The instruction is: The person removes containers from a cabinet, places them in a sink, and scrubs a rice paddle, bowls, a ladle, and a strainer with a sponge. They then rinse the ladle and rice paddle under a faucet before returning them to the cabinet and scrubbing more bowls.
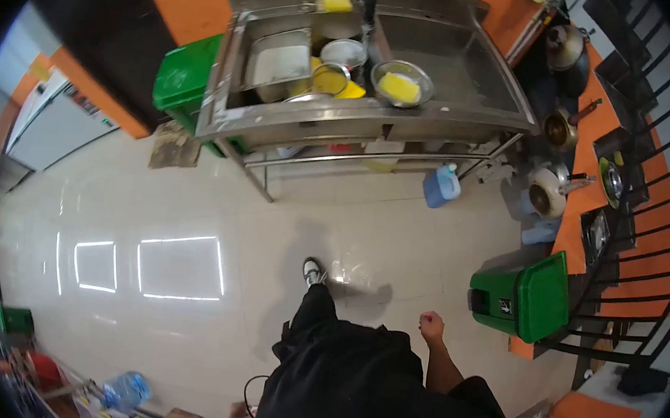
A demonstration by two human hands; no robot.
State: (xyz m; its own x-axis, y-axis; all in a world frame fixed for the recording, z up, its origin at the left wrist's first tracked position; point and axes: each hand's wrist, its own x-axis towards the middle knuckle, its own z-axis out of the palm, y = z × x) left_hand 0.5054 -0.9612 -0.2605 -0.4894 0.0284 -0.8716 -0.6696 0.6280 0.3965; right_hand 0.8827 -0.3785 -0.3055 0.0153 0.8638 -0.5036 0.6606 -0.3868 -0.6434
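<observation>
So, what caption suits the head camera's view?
Right hand at their side, a person faces a steel sink holding dishes.

A blue plastic jug (442, 189) stands on the glossy tile floor (190, 203). At left, a worn mat (175, 145) lies near a lidded green bin (186, 74) — a white appliance (64, 130) is farther off. A metal kettle (548, 189) sits near black railings (651, 176) — a large water bottle (126, 390) is at lower left.
</observation>
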